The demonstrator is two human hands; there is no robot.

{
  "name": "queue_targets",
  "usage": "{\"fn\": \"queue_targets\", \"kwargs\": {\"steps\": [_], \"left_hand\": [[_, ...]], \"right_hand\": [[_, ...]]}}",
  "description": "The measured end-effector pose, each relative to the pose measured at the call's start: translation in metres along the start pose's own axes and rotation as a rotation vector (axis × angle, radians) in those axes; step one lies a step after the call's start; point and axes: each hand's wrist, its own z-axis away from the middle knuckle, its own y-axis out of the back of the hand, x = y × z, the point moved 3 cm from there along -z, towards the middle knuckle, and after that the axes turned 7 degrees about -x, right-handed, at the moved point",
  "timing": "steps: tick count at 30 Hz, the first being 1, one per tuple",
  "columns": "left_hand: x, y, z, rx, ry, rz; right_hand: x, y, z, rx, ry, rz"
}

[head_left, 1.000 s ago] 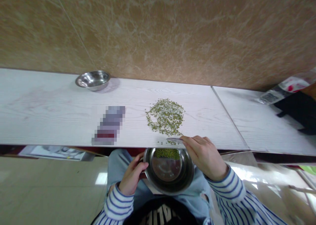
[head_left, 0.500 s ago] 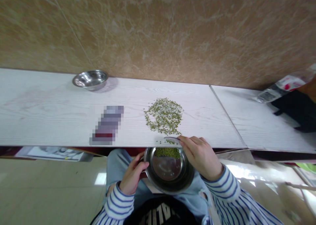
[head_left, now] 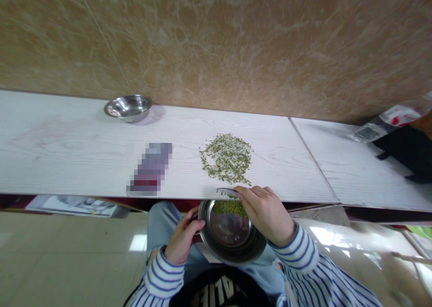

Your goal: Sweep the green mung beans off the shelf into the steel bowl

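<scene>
My left hand (head_left: 185,235) grips the left side of a steel pot (head_left: 232,255), held over my lap just below the counter's front edge. Green beans (head_left: 227,207), small like mung beans, lie inside at the pot's far side. Between the fingers of my right hand (head_left: 265,212) is a thin, curved, pale blade-like piece (head_left: 227,191); its exact kind is unclear. It rests at the counter's edge above the pot, with a few beans beside it. Beyond it, more loose beans (head_left: 227,156) are spread in a rough round patch on the white counter (head_left: 290,167).
An empty steel bowl (head_left: 128,109) stands against the wall at the back left. A pixelated flat item (head_left: 150,170) lies near the front edge. To the right are a clear plastic package (head_left: 388,120) and a black object (head_left: 405,149).
My right hand has moved the thin piece left and slightly nearer the edge, pushing a few beans over towards the pot. The left hand keeps its hold. The view has shifted slightly.
</scene>
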Motion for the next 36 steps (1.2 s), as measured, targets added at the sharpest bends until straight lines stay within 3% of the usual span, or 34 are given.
{"fn": "queue_targets", "kwargs": {"steps": [7,16,24,36], "left_hand": [[0.004,0.005,0.000,0.029,-0.005,0.000],[0.009,-0.005,0.008,0.064,-0.033,0.001],[0.003,0.012,0.005,0.099,-0.003,-0.011],[0.001,0.006,0.005,0.104,-0.028,-0.009]], "right_hand": [[-0.001,0.000,-0.002,0.008,0.059,-0.019],[-0.002,0.001,0.008,-0.004,0.105,-0.083],[0.027,0.004,0.023,0.086,-0.028,-0.089],[0.023,0.001,-0.004,0.048,-0.006,0.045]]}}
